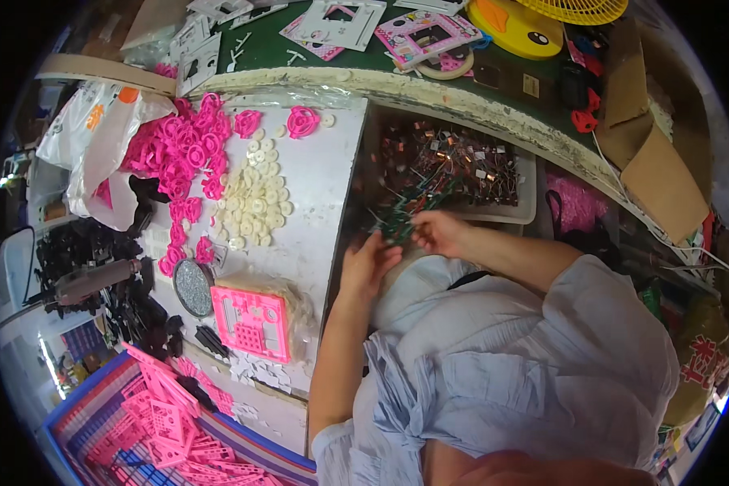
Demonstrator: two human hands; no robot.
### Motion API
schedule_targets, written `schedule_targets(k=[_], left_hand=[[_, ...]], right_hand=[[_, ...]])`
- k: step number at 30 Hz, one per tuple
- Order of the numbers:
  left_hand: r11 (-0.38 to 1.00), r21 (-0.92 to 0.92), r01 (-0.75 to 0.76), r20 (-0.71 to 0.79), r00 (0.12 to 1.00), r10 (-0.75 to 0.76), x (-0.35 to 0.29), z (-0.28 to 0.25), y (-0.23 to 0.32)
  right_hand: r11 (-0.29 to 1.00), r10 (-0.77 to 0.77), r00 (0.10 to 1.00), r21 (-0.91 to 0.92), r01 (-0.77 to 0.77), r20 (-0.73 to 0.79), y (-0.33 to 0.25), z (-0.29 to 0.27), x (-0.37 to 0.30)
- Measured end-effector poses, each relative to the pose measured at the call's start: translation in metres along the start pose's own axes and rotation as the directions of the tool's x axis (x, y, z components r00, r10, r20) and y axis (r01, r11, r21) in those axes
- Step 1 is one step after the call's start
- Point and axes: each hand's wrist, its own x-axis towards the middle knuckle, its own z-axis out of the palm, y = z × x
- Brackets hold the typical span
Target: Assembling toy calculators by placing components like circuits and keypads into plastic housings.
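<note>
A loose bunch of thin dark green wired parts (409,204) is held between my hands, in front of my lap; its exact kind is too blurred to tell. My left hand (370,263) has its fingers closed at the bunch's near left end. On the right side, my right hand (443,233) pinches it with bent fingers. Just beyond them stands a pale plastic bin (529,190) of small copper-coloured components with wires (462,158), partly hidden by the bunch.
On the white table (316,186) at left lie pink plastic rings (190,138), cream discs (255,202), a round grey glittery piece (193,287) and a pink panel (251,322). A striped basket (65,421) holds pink panels. The green shelf (259,49) carries white frames and a yellow duck-shaped piece (506,28).
</note>
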Motion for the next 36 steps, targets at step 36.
schedule_targets(k=[36], left_hand=[[0.637, -0.154, -0.755, -0.095, 0.653, 0.752, -0.207, -0.094, 0.013]], right_hand=[[0.855, -0.112, 0.716, -0.301, 0.423, 0.689, -0.012, 0.162, -0.057]])
